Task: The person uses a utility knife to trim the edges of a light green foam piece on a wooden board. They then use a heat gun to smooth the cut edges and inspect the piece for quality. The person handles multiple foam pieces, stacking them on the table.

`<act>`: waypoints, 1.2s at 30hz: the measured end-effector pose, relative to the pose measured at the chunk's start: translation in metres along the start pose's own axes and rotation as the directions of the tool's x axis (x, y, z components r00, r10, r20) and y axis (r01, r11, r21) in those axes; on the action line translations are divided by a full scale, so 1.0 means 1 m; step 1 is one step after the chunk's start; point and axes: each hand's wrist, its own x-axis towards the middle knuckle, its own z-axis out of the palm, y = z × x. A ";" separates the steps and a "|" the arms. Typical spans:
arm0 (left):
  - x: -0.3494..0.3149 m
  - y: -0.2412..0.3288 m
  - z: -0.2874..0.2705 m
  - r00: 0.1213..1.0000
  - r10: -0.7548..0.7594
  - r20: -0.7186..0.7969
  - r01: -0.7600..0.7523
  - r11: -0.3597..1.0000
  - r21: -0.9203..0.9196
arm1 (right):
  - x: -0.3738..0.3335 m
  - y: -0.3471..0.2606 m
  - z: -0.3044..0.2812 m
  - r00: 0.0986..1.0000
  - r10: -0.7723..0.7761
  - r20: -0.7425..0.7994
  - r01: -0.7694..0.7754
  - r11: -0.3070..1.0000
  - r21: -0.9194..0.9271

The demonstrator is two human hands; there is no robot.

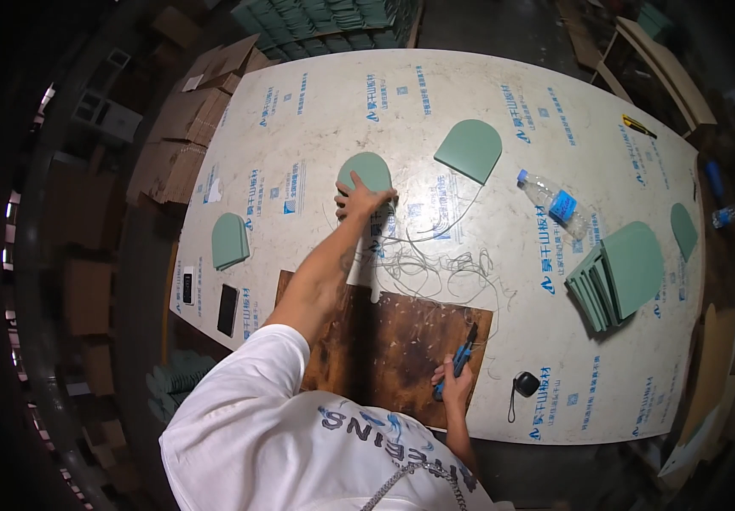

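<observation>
My left hand (366, 199) reaches across the table to a green round-topped pad (366, 166). Its fingers spread over the near part of the pad, with fingertips at both side edges, so the pad's lower part is hidden. Low at the right, my right hand (453, 381) is closed round a blue-handled utility knife (464, 356), whose dark tip points away from me. The knife is above the right side of a stained brown board (401, 341). Another green piece (472, 149) of the same shape lies farther right. Thin loose strips (435, 268) tangle between the left hand and the board.
A stack of green pieces (631, 268) fans out at the right, near a water bottle (555, 200). A smaller green stack (230, 241) and a phone (227, 309) lie left. A tape measure (527, 383) and a yellow cutter (639, 127) are on the right side; cartons (184, 119) stand beyond the left edge.
</observation>
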 end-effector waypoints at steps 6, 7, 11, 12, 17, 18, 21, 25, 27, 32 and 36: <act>-0.028 -0.003 -0.091 0.950 0.258 0.177 0.079 0.350 -0.933 | 0.002 0.005 0.000 0.999 -0.028 -0.019 0.029 0.999 0.040; -0.039 -0.010 -0.108 0.929 0.324 0.180 0.095 0.262 -0.960 | 0.000 0.002 0.001 0.999 -0.040 -0.015 0.040 0.998 0.045; -0.097 -0.036 -0.168 0.752 0.659 0.021 0.142 -0.132 -0.981 | -0.001 0.003 0.004 0.996 -0.088 -0.006 0.088 0.996 0.031; -0.117 -0.042 -0.176 0.725 0.689 -0.004 0.143 -0.156 -0.977 | -0.001 0.002 0.003 0.994 -0.107 -0.008 0.107 0.994 0.034; -0.159 -0.127 -0.149 0.636 0.756 0.158 0.280 -0.036 -0.959 | 0.006 0.022 -0.008 0.979 -0.202 -0.016 0.202 0.979 0.014; -0.172 -0.147 -0.135 0.657 0.725 0.206 0.200 0.095 -0.975 | -0.002 0.024 -0.004 0.978 -0.188 -0.085 0.192 0.981 0.032; -0.216 -0.201 -0.104 0.709 0.627 0.323 -0.078 0.525 -0.847 | -0.047 0.029 0.010 0.959 -0.176 -0.220 0.189 0.981 0.040; -0.241 -0.276 -0.054 0.654 0.660 0.370 -0.506 0.745 -0.434 | -0.114 0.057 0.035 0.930 -0.162 -0.329 0.176 0.984 0.013; -0.263 -0.288 -0.044 0.699 0.538 0.472 -0.595 0.803 -0.033 | -0.149 0.078 0.049 0.900 -0.131 -0.416 0.162 0.986 0.041; -0.264 -0.342 0.012 0.476 0.811 0.340 -0.879 0.431 0.203 | -0.221 0.141 0.098 0.775 -0.090 -0.625 0.195 0.976 0.101; -0.253 -0.307 -0.009 0.277 0.848 0.452 -0.961 0.252 0.117 | -0.270 0.172 0.150 0.705 -0.045 -0.708 0.198 0.971 0.135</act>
